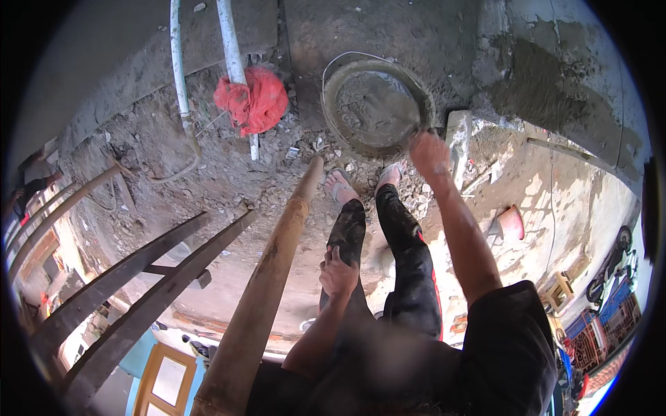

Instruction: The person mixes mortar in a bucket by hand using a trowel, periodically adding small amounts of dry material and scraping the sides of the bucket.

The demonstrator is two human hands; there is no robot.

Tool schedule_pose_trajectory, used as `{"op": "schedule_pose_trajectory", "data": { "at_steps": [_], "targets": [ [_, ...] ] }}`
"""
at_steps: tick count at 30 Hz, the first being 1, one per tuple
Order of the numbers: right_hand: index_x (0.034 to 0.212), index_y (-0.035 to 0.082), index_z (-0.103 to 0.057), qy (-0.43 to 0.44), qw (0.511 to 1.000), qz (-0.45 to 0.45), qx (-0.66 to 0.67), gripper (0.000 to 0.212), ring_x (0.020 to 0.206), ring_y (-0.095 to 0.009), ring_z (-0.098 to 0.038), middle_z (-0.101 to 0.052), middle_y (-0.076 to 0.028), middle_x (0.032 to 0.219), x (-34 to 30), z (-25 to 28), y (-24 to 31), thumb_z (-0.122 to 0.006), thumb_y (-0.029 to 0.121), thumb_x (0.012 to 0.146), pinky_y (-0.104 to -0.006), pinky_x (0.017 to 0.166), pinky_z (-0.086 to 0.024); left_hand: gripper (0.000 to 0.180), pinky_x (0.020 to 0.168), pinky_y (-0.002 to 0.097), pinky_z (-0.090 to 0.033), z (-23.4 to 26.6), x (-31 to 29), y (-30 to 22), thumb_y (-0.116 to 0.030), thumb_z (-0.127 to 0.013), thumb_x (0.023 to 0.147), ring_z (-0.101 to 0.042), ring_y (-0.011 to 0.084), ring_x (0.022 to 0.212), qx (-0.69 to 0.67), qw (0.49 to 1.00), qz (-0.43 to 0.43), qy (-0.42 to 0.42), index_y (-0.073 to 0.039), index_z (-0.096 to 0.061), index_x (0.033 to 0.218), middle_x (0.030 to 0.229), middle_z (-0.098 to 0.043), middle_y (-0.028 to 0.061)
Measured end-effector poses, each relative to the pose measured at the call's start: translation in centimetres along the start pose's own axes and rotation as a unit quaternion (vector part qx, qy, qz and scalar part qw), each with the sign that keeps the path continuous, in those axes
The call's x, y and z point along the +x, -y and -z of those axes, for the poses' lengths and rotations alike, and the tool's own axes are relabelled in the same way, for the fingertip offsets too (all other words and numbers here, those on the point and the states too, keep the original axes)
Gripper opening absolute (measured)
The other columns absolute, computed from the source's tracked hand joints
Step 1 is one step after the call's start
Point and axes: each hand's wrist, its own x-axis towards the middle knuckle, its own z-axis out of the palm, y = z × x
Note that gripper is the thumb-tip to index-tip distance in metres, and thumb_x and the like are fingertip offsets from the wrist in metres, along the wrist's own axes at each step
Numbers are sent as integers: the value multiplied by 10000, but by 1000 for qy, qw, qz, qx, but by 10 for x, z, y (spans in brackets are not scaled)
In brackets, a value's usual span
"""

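Note:
A round bucket (338, 134) with a thin wire handle (347, 54) stands in front of my feet. Wet grey mortar (374, 104) fills much of it. At the bucket's near right rim is my right hand (430, 154), its fingers curled into a fist. Whatever it grips is hidden or too blurred to name. My left hand (338, 274) rests on my left leg near the knee, fingers spread over the dark trousers and nothing in them.
A thick bamboo pole (277, 277) slants past my left side, with two dark beams (139, 291) farther left. Pale pipes (231, 41) rise by a red plastic bag (253, 100). Rubble (416, 197) surrounds my feet; a pale block (458, 142) stands right of the bucket.

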Motion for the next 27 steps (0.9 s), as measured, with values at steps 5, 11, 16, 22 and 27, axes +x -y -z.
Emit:
{"op": "schedule_pose_trajectory", "data": {
  "at_steps": [5,11,16,22,27],
  "targets": [
    [905,-2,-704,-54,994,37,-85,336,895,-386,-690,-694,-236,961,63,-49,6,-580,311,907,-467,790,-558,581,895,451,-526,1,0,-1,-280,-669,763,-601,343,1101,6,1000,-12,-2,-98,-556,1303,1325,-564,105],
    [1013,-15,-656,-18,989,97,112,407,906,-444,-649,-678,-248,982,29,-79,16,-670,358,850,-498,807,-531,558,884,456,-530,-8,-1,9,-287,-665,764,-608,341,1085,-2,1000,-8,-27,-96,-580,1281,1329,-565,98],
    [1023,1,-643,-89,986,85,116,422,842,-449,-649,-672,-258,843,0,-68,4,-654,389,857,-521,765,-524,580,891,451,-530,6,5,1,-295,-647,779,-595,355,1109,8,1000,-7,13,-101,-542,1315,1342,-549,134],
    [1088,35,-623,-110,986,114,47,409,759,-440,-655,-674,-224,776,-47,11,23,-613,397,898,-505,680,-535,608,886,460,-529,16,10,-5,-348,-645,781,-607,342,1102,43,998,18,38,-117,-518,1329,1256,-588,123],
    [1065,15,-650,-184,909,309,209,356,667,-317,-679,-672,-175,728,-112,110,68,-709,302,862,-419,623,-549,589,886,452,-527,18,23,-15,-322,-645,775,-619,327,1068,31,999,3,30,-114,-532,1314,1193,-609,116]
  ]
}}
